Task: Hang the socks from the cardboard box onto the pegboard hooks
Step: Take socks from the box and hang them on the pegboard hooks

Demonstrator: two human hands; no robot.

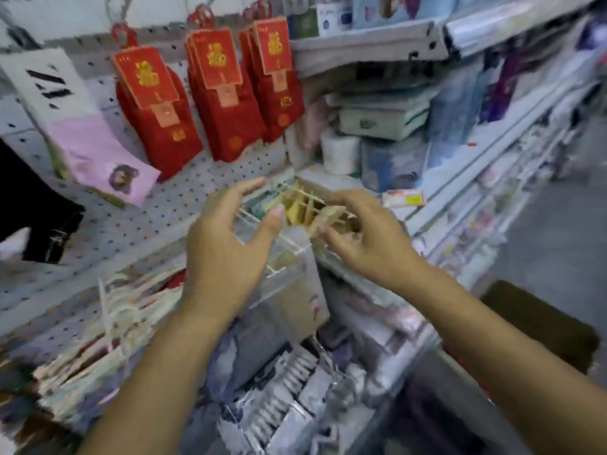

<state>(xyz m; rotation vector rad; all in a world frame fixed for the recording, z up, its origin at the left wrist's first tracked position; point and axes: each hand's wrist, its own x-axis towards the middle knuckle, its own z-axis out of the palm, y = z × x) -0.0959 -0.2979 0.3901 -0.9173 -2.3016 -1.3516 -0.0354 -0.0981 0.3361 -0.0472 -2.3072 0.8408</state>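
Note:
The frame is blurred by motion. Three bunches of red socks (226, 90) with red and gold cards hang on hooks of the white pegboard (138, 224). My left hand (226, 244) is raised before the pegboard with its fingers spread and holds nothing. My right hand (361, 234) is beside it, its fingertips at a pale yellow packet (315, 211) hanging on white wire hooks; whether it pinches the packet I cannot tell. A brown cardboard box (542, 323) shows at the right edge, its contents hidden.
A pink and white sock pack (95, 149) hangs at the left beside dark garments (36, 208). Shelves with folded blue and white packets (387, 126) run off to the right. Below my arms are rows of wrapped socks (289, 389). Grey floor (565, 231) lies at the right.

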